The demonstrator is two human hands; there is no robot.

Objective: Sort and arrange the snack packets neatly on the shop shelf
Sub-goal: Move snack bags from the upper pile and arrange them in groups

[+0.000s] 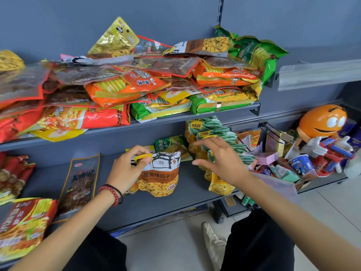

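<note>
Left hand [125,169] fingers pinch the seed packet [159,176] upright on the lower shelf [156,204]; right hand [220,159] open, probably stacking it with the matching row [211,137] next.

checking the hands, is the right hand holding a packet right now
No, the right hand hovers open with fingers spread in front of the green and yellow packets, while only the left hand grips the seed packet.

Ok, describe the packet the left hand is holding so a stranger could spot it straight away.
Start at the lower grey shelf, below the heaped upper one. Near its middle the left hand pinches the top of a small brown and white seed pouch, held upright. Unlike the teal-topped pouches to its right, it has a brown band of white characters above pictured yellow kernels.
</note>
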